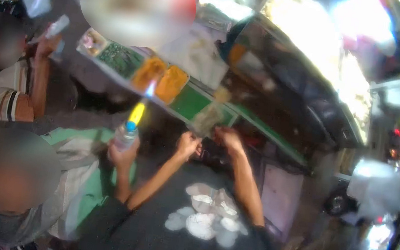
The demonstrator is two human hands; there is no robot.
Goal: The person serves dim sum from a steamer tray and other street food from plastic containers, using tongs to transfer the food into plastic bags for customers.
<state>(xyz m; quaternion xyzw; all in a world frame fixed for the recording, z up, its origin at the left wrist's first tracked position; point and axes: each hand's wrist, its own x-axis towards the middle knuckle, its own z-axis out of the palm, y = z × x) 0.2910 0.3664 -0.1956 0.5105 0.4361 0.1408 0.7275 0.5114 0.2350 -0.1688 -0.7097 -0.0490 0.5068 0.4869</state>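
My left hand (189, 146) is closed, its fingertips at the lower edge of a blurred greyish-beige sheet (207, 118) that resembles a banknote. On the sheet's other side my right hand (230, 140) is bent inward, fingers curled and close to its lower right edge. Blur hides exactly how the right fingers meet it. The sheet is over the front of a green-topped counter (186, 104). Left of my hands, a neighbouring person's hand (123, 154) grips a clear bottle (126, 138) with a blue collar and yellow nozzle (137, 113); a bluish-white glow shows at its tip.
Trays of orange food (171, 85) and green pieces (117, 58) line the counter. Behind them is a lit glass case (304, 22). Another person in a striped sleeve (9, 95) stands at the left. A white plastic bag (379, 186) hangs at the right.
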